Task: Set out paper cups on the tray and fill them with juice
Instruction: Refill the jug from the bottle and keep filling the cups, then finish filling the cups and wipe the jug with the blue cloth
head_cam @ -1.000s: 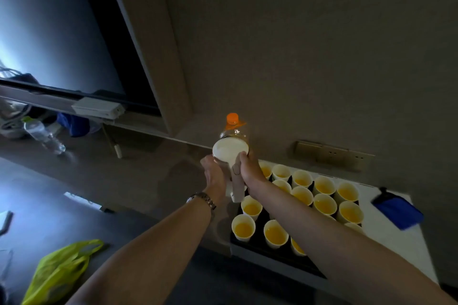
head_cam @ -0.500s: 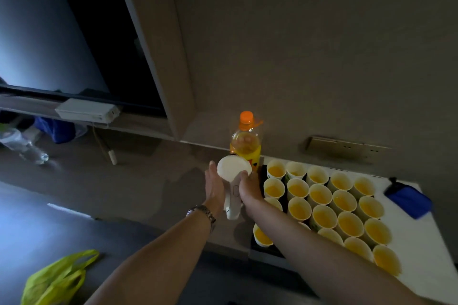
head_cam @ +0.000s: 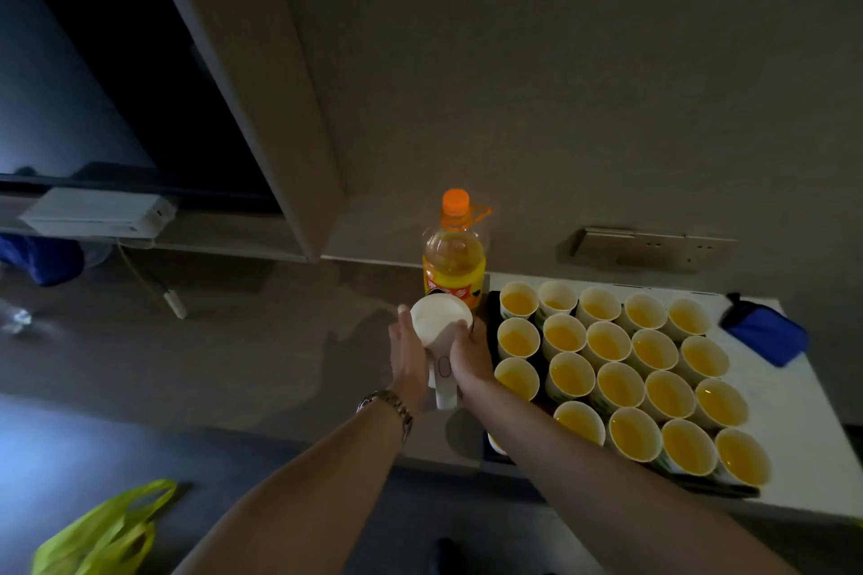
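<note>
A stack of white paper cups (head_cam: 440, 326) is held between both hands, tipped so its round end faces me. My left hand (head_cam: 408, 360) holds its left side, and my right hand (head_cam: 470, 353) curls round its right side. The stack hovers just left of the black tray (head_cam: 491, 312). Several paper cups filled with orange juice (head_cam: 611, 383) stand in rows on that tray. The juice bottle (head_cam: 454, 264), orange cap on, stands upright behind the stack by the tray's far left corner. My right forearm hides some of the near-left cups.
The tray rests on a white tabletop (head_cam: 798, 392) with a blue pouch (head_cam: 766, 334) at its far right. A wall socket plate (head_cam: 654, 247) sits behind. To the left are a dark counter, a white box (head_cam: 98, 212) and a green plastic bag (head_cam: 93, 532).
Both hands have brought the cup stack lower, from in front of the bottle to beside the tray. My view has swung right, showing more of the filled cups.
</note>
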A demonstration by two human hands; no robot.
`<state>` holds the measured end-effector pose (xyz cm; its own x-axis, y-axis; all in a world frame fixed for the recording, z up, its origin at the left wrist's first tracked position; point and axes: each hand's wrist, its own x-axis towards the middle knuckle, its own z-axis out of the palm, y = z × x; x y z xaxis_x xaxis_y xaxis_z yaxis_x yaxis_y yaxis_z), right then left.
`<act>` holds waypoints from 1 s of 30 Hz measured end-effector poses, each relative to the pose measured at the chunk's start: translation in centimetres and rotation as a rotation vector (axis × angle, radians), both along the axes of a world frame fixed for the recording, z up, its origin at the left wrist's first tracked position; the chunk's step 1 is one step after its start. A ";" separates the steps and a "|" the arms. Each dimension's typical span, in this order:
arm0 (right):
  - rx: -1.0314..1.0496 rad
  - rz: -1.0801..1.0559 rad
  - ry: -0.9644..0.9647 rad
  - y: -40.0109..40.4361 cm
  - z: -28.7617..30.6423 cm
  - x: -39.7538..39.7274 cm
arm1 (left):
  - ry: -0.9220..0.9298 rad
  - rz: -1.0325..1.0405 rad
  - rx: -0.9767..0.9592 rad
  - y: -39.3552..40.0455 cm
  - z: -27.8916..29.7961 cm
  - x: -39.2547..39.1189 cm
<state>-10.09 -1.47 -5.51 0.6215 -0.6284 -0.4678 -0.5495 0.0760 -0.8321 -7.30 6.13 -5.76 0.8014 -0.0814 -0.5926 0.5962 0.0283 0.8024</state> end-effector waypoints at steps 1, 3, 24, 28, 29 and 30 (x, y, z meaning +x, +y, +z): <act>0.008 -0.017 -0.003 0.0 0.1 0.1 | -0.005 -0.006 0.002 0.0 -0.2 0.2; 0.015 -0.049 -0.015 0.2 -0.3 0.3 | -0.015 -0.019 0.001 -0.1 -0.5 0.5; -0.205 -0.103 -0.059 -4.1 3.4 -0.6 | -1.085 -0.177 0.722 -0.1 2.1 0.9; -0.281 -0.067 -0.070 -6.0 3.9 -1.4 | -1.137 -0.263 0.650 -3.4 4.0 0.0; -0.289 -0.073 -0.085 -6.4 3.9 -1.5 | -1.127 -0.276 0.635 -4.4 4.2 -0.2; -0.301 -0.083 -0.097 -6.9 4.0 -1.7 | -1.106 -0.304 0.617 -5.4 4.3 -0.5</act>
